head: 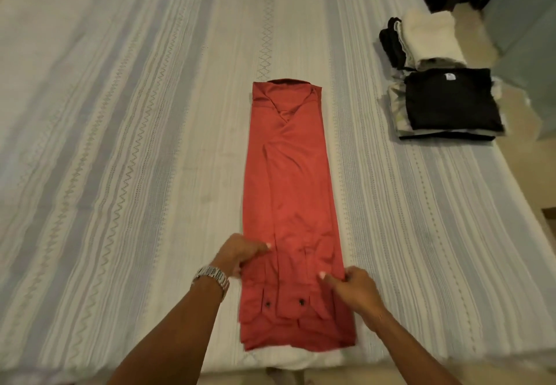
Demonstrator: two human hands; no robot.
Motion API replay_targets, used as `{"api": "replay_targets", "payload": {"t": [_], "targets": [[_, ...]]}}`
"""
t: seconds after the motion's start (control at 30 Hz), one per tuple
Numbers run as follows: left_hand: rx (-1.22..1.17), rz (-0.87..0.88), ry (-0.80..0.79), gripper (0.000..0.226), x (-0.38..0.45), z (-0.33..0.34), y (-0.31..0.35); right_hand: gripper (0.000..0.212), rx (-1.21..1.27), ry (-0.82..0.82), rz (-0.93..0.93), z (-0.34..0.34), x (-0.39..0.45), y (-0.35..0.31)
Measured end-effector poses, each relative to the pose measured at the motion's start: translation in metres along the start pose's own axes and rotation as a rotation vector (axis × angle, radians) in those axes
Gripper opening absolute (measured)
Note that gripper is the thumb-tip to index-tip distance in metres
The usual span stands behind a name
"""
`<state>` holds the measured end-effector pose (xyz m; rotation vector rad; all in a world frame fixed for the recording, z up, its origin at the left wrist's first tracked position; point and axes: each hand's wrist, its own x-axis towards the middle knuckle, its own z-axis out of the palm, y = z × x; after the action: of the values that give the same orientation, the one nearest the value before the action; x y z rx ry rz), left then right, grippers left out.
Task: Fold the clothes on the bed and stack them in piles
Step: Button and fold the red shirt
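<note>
Looking down from your head, you had the red shirt [288, 204] folded into a long strip mid-bed, your left hand [240, 253] and right hand [353, 287] each pinching its near edges. Two finished piles [442, 84] sat at two o'clock; the crosswise folds remained.

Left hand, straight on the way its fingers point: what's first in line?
The left hand grips the red shirt at its left edge, fingers pointing right across it. Likely only more shirt first; depth is unclear.
</note>
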<state>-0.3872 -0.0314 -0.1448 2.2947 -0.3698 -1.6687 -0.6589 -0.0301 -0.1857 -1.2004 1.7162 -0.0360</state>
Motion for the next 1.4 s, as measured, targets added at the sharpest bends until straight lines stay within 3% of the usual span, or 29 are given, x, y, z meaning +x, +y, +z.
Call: {"api": "replay_targets", "payload": {"t": [0.13, 0.23, 0.33, 0.4, 0.47, 0.5, 0.63, 0.73, 0.83, 0.9, 0.97, 1.03, 1.1, 1.23, 1.3, 1.4], "targets": [[-0.089, 0.003, -0.103, 0.048, -0.021, 0.015, -0.066, 0.020, 0.111, -0.182, 0.005, -0.006, -0.024, 0.018], [-0.162, 0.035, -0.129, 0.052, -0.030, 0.019, -0.093, 0.029, 0.210, -0.218, 0.026, -0.007, -0.035, 0.030], [-0.206, 0.146, -0.099, 0.049, -0.042, 0.023, -0.096, 0.041, 0.329, -0.192, -0.065, -0.013, -0.048, 0.029], [-0.249, 0.212, -0.051, 0.061, -0.049, 0.020, -0.091, 0.048, 0.472, -0.256, -0.132, -0.022, -0.057, 0.016], [-0.344, 0.276, -0.066, 0.084, -0.054, 0.014, -0.079, 0.037, 0.499, -0.329, -0.136, -0.036, -0.058, -0.001], [-0.377, 0.297, -0.093, 0.084, -0.054, 0.010, -0.070, 0.028, 0.470, -0.343, -0.117, -0.043, -0.056, -0.013], [-0.422, 0.230, -0.193, 0.020, -0.054, -0.014, -0.018, 0.019, 0.513, -0.394, -0.050, -0.072, -0.037, -0.063], [-0.571, 0.135, -0.243, 0.009, -0.041, -0.036, 0.029, 0.020, 0.742, -0.413, -0.006, -0.097, -0.015, -0.114], [-0.862, 0.136, -0.247, 0.026, -0.018, -0.054, 0.074, 0.038, 0.983, -0.394, 0.022, -0.108, 0.028, -0.161], [-1.033, 0.152, -0.200, 0.048, 0.002, -0.062, 0.090, 0.043, 1.016, -0.355, 0.036, -0.104, 0.057, -0.176], [-0.905, 0.171, -0.035, 0.053, 0.027, -0.062, 0.088, 0.039, 0.871, -0.204, 0.011, -0.090, 0.079, -0.177], [-0.523, 0.211, 0.231, 0.048, 0.050, -0.055, 0.077, 0.037, 0.639, 0.021, -0.049, -0.071, 0.092, -0.166], [-0.191, 0.257, 0.350, 0.048, 0.064, -0.045, 0.061, 0.040, 0.315, 0.209, -0.071, -0.054, 0.099, -0.145], [0.047, 0.208, 0.158, 0.050, 0.076, -0.032, 0.051, 0.045, 0.157, 0.092, -0.017, -0.030, 0.106, -0.112], [0.110, 0.166, 0.043, 0.062, 0.078, -0.032, 0.052, 0.036, 0.129, 0.003, 0.002, -0.026, 0.107, -0.106], [0.227, 0.164, -0.028, 0.053, 0.075, -0.034, 0.053, 0.027, 0.116, -0.007, -0.020, -0.026, 0.110, -0.100]]}}
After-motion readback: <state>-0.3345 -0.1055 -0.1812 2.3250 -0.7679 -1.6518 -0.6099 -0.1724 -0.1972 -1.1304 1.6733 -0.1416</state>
